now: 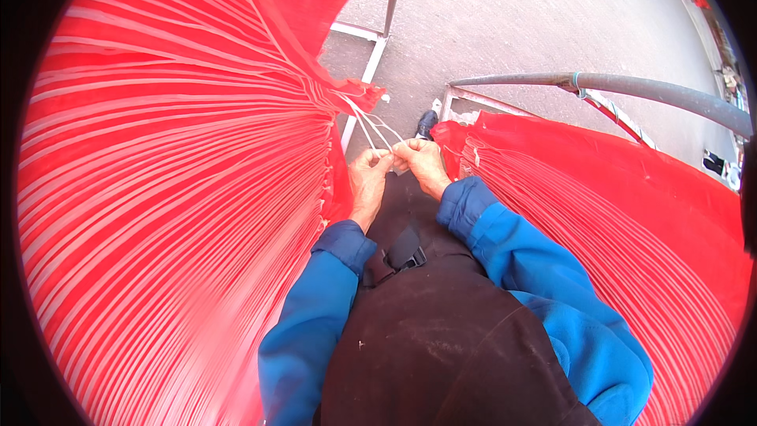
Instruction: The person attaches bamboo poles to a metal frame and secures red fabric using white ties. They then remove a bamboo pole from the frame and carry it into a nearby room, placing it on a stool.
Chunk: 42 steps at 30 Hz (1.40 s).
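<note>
My left hand and my right hand meet in front of my apron, fingertips pinched together. Between them run thin white strings, which come off the corner of the pleated red fabric on my left. Both hands hold these strings; the exact crossing at the fingertips is too small to make out. The left fabric hangs in many narrow folds gathered at the edge near my hands. Another pleated red fabric hangs to the right of my right hand, its gathered end close to my wrist.
A rusty metal pipe runs across the upper right above the right fabric. White and brown frame bars stand beyond my hands on the grey concrete floor. One dark shoe shows between the fabrics. Assorted objects line the far right edge.
</note>
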Each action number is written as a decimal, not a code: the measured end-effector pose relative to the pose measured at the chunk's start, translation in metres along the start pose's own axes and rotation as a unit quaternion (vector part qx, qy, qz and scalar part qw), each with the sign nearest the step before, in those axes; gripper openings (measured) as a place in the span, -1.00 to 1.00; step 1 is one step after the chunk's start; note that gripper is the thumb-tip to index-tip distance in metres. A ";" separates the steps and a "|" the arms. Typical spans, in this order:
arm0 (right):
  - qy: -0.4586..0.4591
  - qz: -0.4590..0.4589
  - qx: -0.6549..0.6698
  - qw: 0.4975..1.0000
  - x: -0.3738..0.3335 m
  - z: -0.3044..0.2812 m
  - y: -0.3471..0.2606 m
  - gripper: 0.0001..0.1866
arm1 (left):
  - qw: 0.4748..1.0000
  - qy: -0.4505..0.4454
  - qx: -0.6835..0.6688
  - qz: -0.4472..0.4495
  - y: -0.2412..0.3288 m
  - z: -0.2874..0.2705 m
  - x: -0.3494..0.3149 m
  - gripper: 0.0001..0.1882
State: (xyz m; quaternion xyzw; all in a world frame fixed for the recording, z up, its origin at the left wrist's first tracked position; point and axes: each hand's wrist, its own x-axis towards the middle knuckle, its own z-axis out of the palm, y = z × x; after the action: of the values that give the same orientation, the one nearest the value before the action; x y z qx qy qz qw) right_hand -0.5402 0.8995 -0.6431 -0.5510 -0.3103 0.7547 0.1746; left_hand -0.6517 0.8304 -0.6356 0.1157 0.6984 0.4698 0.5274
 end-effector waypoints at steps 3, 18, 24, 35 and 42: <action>-0.003 0.008 0.013 1.000 -0.001 -0.002 -0.003 -0.88 | 0.999 -0.006 -0.037 0.007 0.004 0.003 0.000 -0.97; -0.041 0.010 0.047 0.998 0.004 -0.021 -0.008 -0.88 | 0.995 -0.027 -0.097 -0.016 0.007 0.022 -0.003 -0.94; -0.063 0.043 0.104 0.992 0.012 -0.032 -0.006 -0.88 | 0.980 -0.042 -0.188 -0.051 0.003 0.024 0.003 -0.96; -0.082 0.026 0.233 0.969 0.025 -0.046 -0.003 -0.87 | 0.938 -0.048 -0.335 -0.073 -0.016 0.008 0.009 -0.95; -0.128 0.024 0.299 0.945 0.035 -0.044 -0.007 -0.89 | 0.926 -0.030 -0.364 -0.092 -0.024 -0.023 0.009 -0.93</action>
State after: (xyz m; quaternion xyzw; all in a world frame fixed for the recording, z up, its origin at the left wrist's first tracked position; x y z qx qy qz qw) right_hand -0.5113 0.9381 -0.6729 -0.3798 -0.0769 0.8808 0.2720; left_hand -0.6671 0.8114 -0.6603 -0.1348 0.4710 0.6373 0.5948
